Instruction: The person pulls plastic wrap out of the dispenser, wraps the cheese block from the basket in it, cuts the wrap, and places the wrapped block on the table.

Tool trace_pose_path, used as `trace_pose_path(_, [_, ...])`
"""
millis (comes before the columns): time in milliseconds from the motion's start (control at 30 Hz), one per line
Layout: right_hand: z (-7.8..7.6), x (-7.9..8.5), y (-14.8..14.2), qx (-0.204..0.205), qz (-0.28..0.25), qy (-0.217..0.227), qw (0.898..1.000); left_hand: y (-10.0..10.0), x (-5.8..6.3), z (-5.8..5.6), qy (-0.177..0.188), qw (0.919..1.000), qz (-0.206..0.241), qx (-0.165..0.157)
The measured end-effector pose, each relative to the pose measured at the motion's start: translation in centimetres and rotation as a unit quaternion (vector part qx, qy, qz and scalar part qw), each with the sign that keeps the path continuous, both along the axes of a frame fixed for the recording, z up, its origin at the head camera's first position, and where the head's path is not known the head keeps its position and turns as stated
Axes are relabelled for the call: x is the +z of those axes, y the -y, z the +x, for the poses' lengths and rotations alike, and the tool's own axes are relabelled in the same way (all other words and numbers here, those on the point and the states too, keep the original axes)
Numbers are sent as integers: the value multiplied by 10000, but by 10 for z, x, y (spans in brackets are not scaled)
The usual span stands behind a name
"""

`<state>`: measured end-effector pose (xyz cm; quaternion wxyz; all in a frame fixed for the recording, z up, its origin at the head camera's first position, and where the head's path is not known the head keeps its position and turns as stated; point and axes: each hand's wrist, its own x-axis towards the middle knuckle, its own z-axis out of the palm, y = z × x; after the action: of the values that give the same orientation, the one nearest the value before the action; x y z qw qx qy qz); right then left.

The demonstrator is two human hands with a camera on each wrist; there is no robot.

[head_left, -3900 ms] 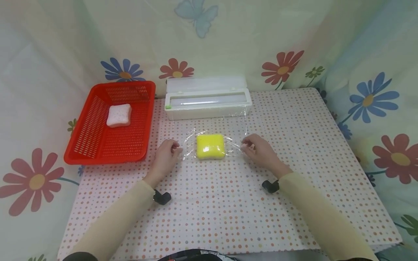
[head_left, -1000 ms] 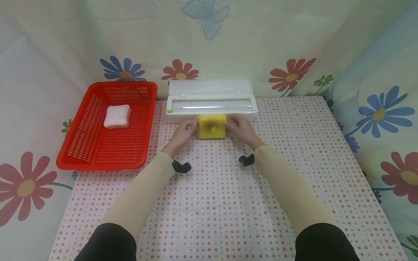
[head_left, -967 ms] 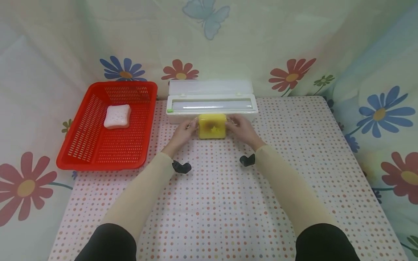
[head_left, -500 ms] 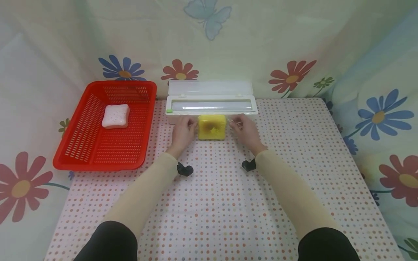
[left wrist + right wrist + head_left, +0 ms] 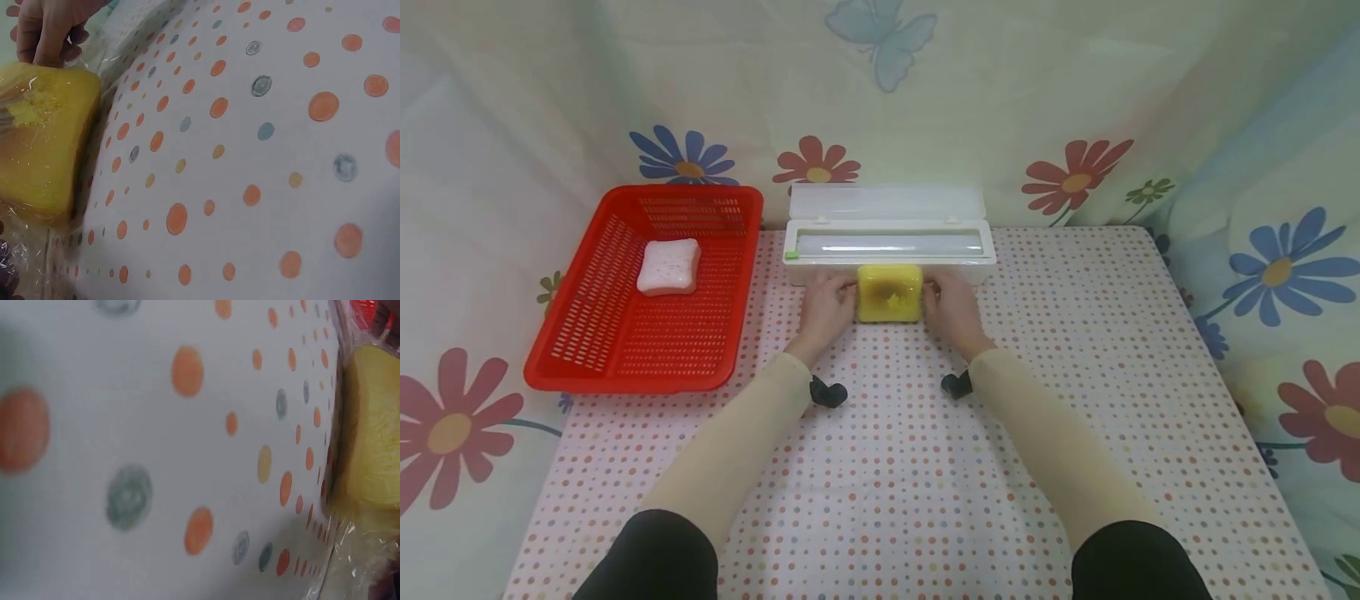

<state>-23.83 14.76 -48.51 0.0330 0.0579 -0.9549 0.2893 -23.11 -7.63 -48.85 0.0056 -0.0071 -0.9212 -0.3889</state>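
Note:
A yellow sponge (image 5: 890, 293), wrapped in clear cling film (image 5: 22, 250), sits against the front of a white cling film dispenser (image 5: 891, 242). Its upper face has a darker patch and a small bright star-like mark. At the sponge's left side my left hand (image 5: 826, 310) has curled fingers pinching the gathered film. My right hand (image 5: 953, 310) does likewise at the right side, and the left wrist view shows its fingers (image 5: 50, 37) down at the sponge's edge amid loose film. Crinkled film also shows beside the sponge in the right wrist view.
A red plastic basket (image 5: 647, 350) stands at the left with a pale pink sponge (image 5: 668, 267) in it. The dispenser's lid (image 5: 887, 202) is raised at the back. A dotted cloth (image 5: 880, 500) covers the table, and a flowered curtain (image 5: 970, 100) hangs behind.
The sponge has turned over and moved away from me, up to the dispenser, taking up the stretched film. My hands have moved forward and closer together. Over the last second the fingers shifted slightly.

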Motion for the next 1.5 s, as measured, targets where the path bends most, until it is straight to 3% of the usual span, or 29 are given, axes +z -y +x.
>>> trace_pose_path(100, [2, -3, -2, -105, -352, 259, 9990, 4, 1, 4, -14, 9997, 163, 184])
trace_pose_path(200, [4, -3, -7, -51, -561, 252, 9981, 12, 4, 8, -555, 9962, 340, 576])
trace_pose_path(333, [8, -1, -11, -80, -633, 207, 9977, 24, 8, 7, -1304, 9801, 768, 1281])
trace_pose_path(400, [10, -1, -13, -93, -625, 141, 9979, 29, 9, 5, -1375, 9726, 986, 1594])
trace_pose_path(500, [14, 0, -13, -72, -557, 42, 9984, 33, 11, -1, -1174, 9693, 1112, 1849])
trace_pose_path(700, [19, 4, -13, 55, -394, -123, 9991, 37, 10, -20, -619, 9747, 1418, 1613])
trace_pose_path(900, [23, 6, -14, 104, -312, -182, 9993, 47, 2, -27, -36, 9704, 1977, 1388])
trace_pose_path(1067, [23, 5, -15, 93, -329, -131, 9993, 52, -3, -30, 5, 9700, 2013, 1364])
trace_pose_path(1233, [21, 12, -15, 197, -357, -351, 9986, 56, -9, -32, 195, 9607, 2381, 1411])
trace_pose_path(1333, [15, 29, -13, 538, -439, -951, 9930, 56, -12, -32, 255, 9560, 2556, 1418])
trace_pose_path(1400, [10, 50, -8, 869, -509, -1279, 9867, 56, -12, -33, 199, 9545, 2625, 1401])
trace_pose_path(1500, [-2, 89, 10, 1347, -345, -1230, 9826, 56, -13, -33, 105, 9520, 2729, 1385])
